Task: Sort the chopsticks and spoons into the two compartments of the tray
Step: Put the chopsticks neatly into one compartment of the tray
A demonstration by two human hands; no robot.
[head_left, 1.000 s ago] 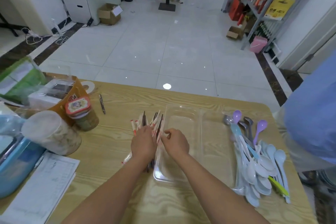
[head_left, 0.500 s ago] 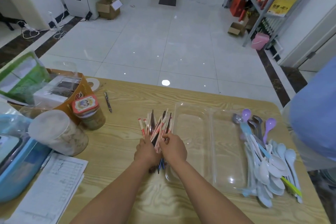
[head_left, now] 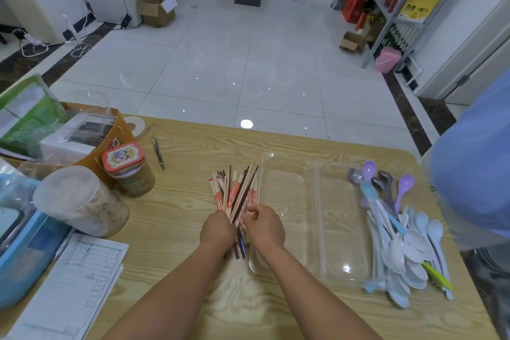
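A fanned bundle of chopsticks [head_left: 236, 192], some in red-printed paper sleeves and some dark and bare, lies on the wooden table just left of a clear two-compartment tray [head_left: 317, 218]. My left hand [head_left: 218, 232] grips the bundle's near end from the left. My right hand [head_left: 266, 226] holds it from the right, fingers curled and pinching the sticks. Both tray compartments show nothing inside. A pile of white, pale blue and purple spoons [head_left: 400, 234] lies along the tray's right side.
Jars [head_left: 82, 201], a red-lidded tub [head_left: 128, 168], a cardboard box [head_left: 82, 135] and papers [head_left: 71, 284] crowd the table's left. A pen [head_left: 158, 153] lies behind the chopsticks. A person in blue [head_left: 474, 168] stands at the right edge.
Both hands have gathered the spread chopsticks into a tighter fan and closed around its near end. The tray and spoons stayed where they were; the camera shifted slightly.
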